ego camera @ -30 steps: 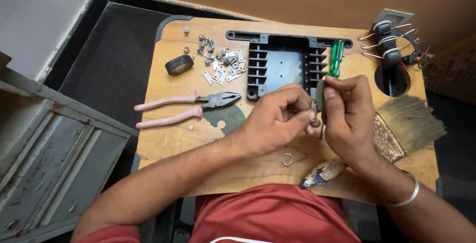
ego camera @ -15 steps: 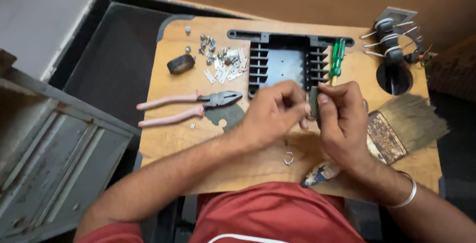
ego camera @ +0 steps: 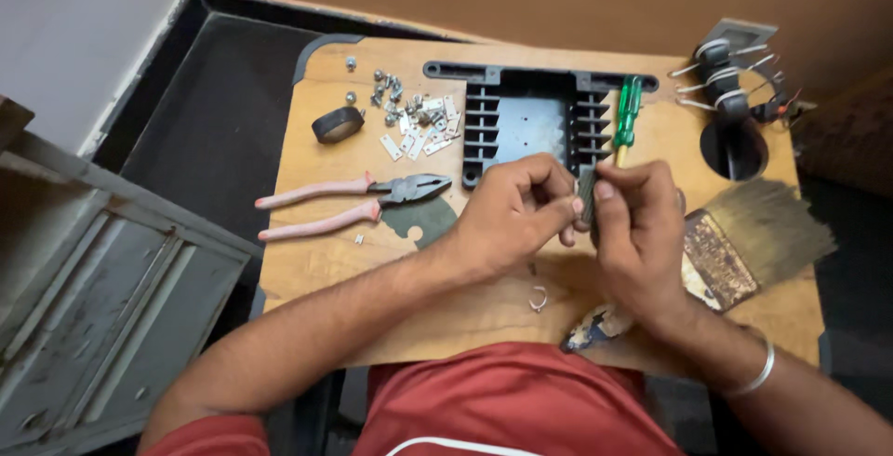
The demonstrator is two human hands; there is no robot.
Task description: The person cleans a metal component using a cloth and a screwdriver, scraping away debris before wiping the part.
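Held part: a small dark ribbed block (ego camera: 587, 197), upright between my two hands, above the worktop (ego camera: 307, 261) and just in front of the black plastic housing (ego camera: 530, 126).
Right grip: my right hand (ego camera: 642, 233) is closed on the ribbed block, thumb pressed to its upper side, fingers wrapped behind it.
Left grip: my left hand (ego camera: 516, 214) pinches narrow at the block's left face, fingertips curled in; I cannot tell whether a tiny piece sits between them.
How it handles: I judge it light and stiff, hard plastic or metal. The ribs give my thumb purchase, so it should not slip, but it is small enough to twist out of a loose pinch.
Where to hold: across the ribbed flanks, leaving the left face bare for the other fingers.
Nearby, right: a green-handled screwdriver (ego camera: 628, 112) lies just beyond my right hand, and a worn paintbrush (ego camera: 744, 242) lies beside my wrist.
Nearby, left: pink-handled pliers (ego camera: 353, 203), a roll of black tape (ego camera: 337, 124), and a scatter of screws and small metal plates (ego camera: 414, 116).
Near my body: a bent wire clip (ego camera: 538, 300) lies loose on the wood.
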